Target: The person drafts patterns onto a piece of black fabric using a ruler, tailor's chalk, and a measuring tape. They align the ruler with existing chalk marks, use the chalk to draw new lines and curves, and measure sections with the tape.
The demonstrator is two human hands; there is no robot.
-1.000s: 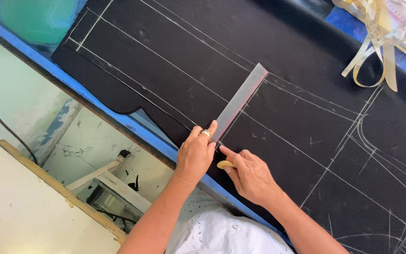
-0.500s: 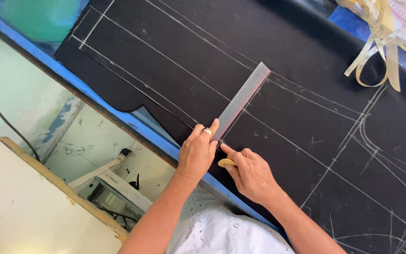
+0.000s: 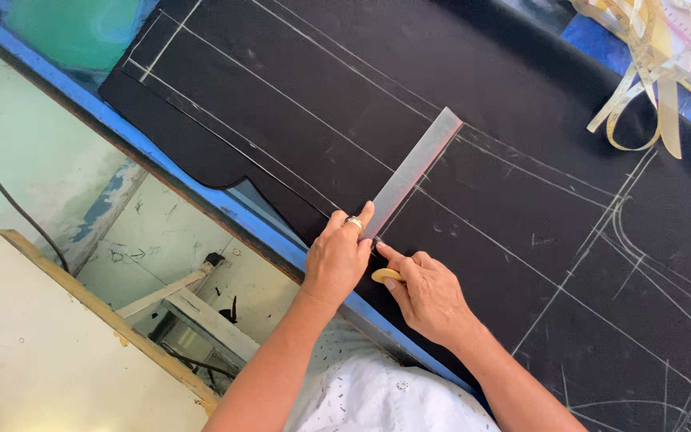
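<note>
At the far left a pale board [image 3: 57, 352] with a wooden edge lies low beside the worktop [image 3: 201, 180], whose blue edge runs on a slant from the upper left down toward the person. A big sheet of black cloth [image 3: 473, 104] covers most of the worktop and is crossed by white chalk lines, straight ones on the left and curved ones toward the right.

The left hand [image 3: 337, 256] lies flat on the cloth near the blue edge, a ring on one finger. Its grip is not closed round anything: the fingertips press down on the near end of a clear ruler [image 3: 411, 174], which lies flat on the cloth and reaches up and to the right along one chalk line.

Just beside it, the right hand [image 3: 429, 296] has its grip pinched together on a small yellow piece of chalk [image 3: 385, 275], forefinger stretched to the ruler's lower edge.

At the upper right a yellowish tape measure [image 3: 649, 72] lies in loose loops.
</note>
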